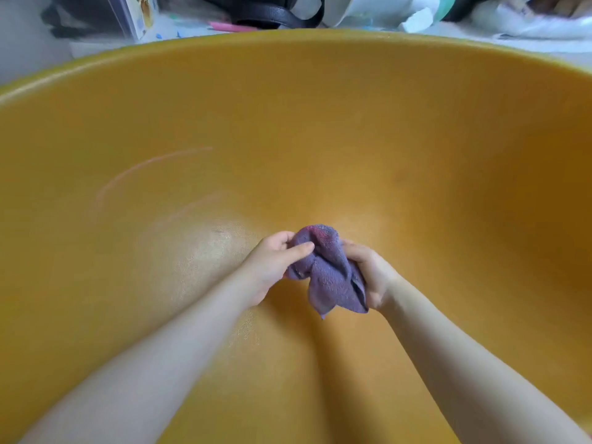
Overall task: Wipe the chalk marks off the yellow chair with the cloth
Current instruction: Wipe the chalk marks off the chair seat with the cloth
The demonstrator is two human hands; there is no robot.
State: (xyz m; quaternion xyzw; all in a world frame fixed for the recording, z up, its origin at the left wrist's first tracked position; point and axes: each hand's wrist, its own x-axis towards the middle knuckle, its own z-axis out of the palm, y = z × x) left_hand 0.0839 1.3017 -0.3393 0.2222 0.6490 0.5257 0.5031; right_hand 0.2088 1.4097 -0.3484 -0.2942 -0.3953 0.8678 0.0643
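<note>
A: Quick rundown, head cam. What's in the hands?

B: Both on the cloth (326,270). It's purple, bunched up, w/ a pink-red smear on the top fold. Left hand (272,267) has it from the left side, thumb laid across the front of the cloth, fingers curled round behind. Right hand (371,274) is closed on the right side, lower corners of the cloth hanging down past the palm.

A: So pinching, not spread?

B: Yep, both closed on the fabric. Cloth sits between the two hands, gathered, not flat.

A: Is it touching the chair?

B: Can't tell for sure. It's held over the middle of the yellow chair (416,139), low in the curved seat, approx centre of view. Whether the hanging corner meets the surface, can't say.

A: Chalk marks?

B: Faint pinkish arc (144,168) on the left part of the seat, well apart from the hands. A 2nd, fainter streak (189,208) below it, nearer the cloth but not touching. Right side of the seat looks plain yellow, some shadow.

A: Anything else?

B: Seat shows a shiny speckled patch just left of the left wrist. Beyond the chair's far rim: clutter, blurry. A pink stick-like thing (230,27), a dark bag w/ strap (275,11), whitish stuff at top right. Forearms bare, both reaching in from the bottom edge.
</note>
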